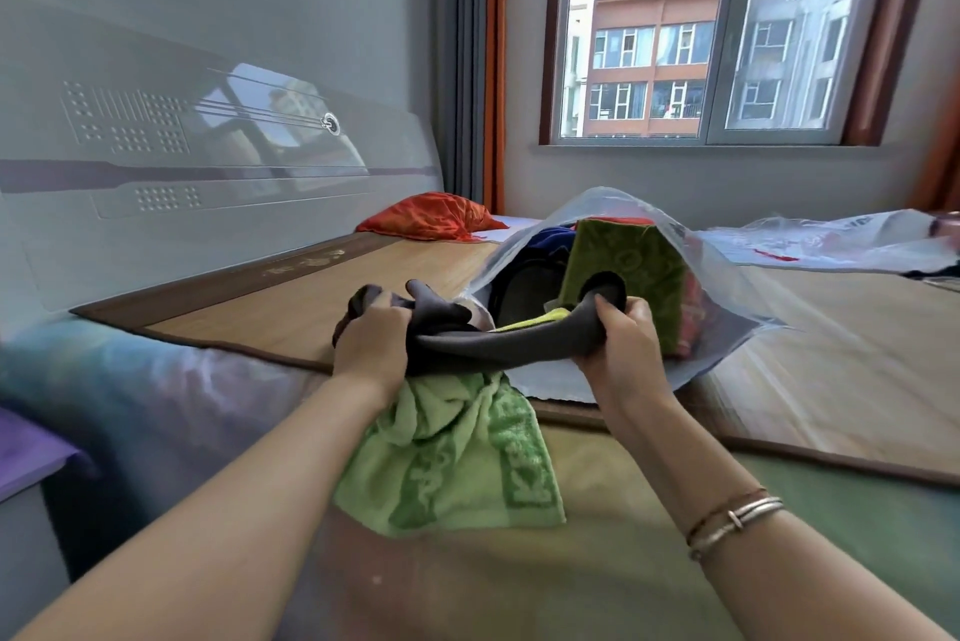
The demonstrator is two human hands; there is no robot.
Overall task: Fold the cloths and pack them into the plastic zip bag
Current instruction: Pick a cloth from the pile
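- So, both hands were up over the bed, stretching a grey cloth between them, right in front of the bag's mouth.
- Left hand had its fingers curled tight round the bunched end at 9 o'clock of the cloth; a bit of grey poked up past the knuckles.
- Right hand gripped the other end at 3 o'clock, thumb on top, fingers wrapped under.
- Light green towel hung down from under the grey cloth at 6 o'clock, draped onto the bed; couldn't tell which hand, if any, actually held it.
- Zip bag lay on the mat at 1 o'clock from the hands, mouth gaping toward the person and already stuffed.
- Inside it: a dark green cloth standing upright near the opening, something dark blue behind it, plus a reddish piece against the right wall.
- Red pillow sat at 11 o'clock by the headboard.
- Another plastic bag lay well apart at 2 o'clock, under the window.
- Bracelets on the right wrist.
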